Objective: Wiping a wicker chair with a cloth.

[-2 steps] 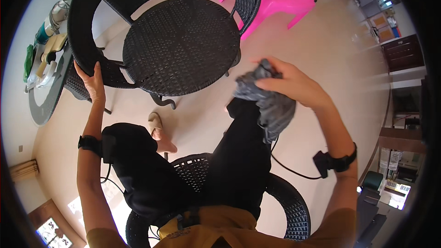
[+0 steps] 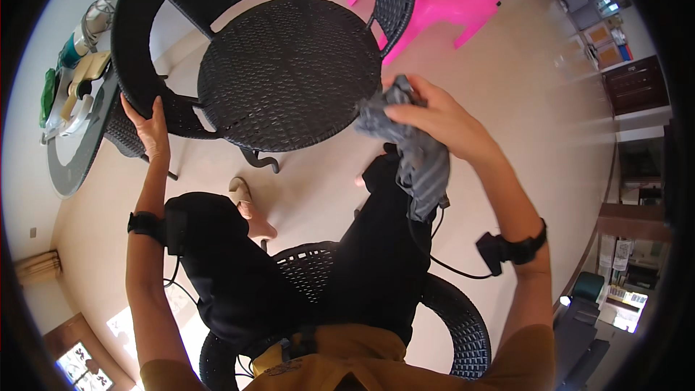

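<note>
A black woven chair (image 2: 289, 72) with a round seat and curved back stands before me. My left hand (image 2: 150, 123) grips the outer rim at its left side, thumb and fingers around it. My right hand (image 2: 427, 112) is closed on a crumpled grey cloth (image 2: 416, 166), held at the seat's right edge and hanging down over my right leg; I cannot tell if it touches the seat.
I sit on another woven chair (image 2: 463, 318). A pink plastic chair (image 2: 427, 7) stands behind on the right. A glass-topped table (image 2: 69, 166) with assorted items is at left. Cabinets and a dark door (image 2: 633, 87) line the right side.
My right hand and the cloth have moved up and left toward the seat. My left hand still grips the rim, shifted only slightly in the picture along with the chair.
</note>
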Demonstrator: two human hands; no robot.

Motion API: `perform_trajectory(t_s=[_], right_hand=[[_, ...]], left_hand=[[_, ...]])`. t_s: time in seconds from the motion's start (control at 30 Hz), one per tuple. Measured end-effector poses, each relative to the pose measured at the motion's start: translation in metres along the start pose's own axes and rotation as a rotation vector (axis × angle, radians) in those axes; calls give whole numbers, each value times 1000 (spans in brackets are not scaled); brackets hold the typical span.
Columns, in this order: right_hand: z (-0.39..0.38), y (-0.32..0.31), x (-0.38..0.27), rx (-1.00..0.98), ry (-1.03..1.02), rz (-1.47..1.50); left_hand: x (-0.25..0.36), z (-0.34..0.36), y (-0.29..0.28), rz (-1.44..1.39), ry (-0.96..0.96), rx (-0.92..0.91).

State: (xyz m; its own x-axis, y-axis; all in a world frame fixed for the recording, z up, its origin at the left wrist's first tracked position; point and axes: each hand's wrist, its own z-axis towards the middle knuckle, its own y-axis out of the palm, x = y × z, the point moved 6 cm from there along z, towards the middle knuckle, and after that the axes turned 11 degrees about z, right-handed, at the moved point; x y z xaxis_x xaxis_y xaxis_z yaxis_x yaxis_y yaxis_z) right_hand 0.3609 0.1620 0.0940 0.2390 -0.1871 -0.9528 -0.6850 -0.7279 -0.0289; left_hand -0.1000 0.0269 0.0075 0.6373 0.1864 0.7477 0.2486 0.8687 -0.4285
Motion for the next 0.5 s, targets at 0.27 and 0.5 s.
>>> perform_trajectory(t_s=[0.27, 0.5], right_hand=[[114, -6, 80, 479, -165, 661], [127, 21, 28, 340, -363, 954]], left_hand=[[-2, -51, 20, 28, -178, -8], [59, -361, 72, -19, -199, -1454]])
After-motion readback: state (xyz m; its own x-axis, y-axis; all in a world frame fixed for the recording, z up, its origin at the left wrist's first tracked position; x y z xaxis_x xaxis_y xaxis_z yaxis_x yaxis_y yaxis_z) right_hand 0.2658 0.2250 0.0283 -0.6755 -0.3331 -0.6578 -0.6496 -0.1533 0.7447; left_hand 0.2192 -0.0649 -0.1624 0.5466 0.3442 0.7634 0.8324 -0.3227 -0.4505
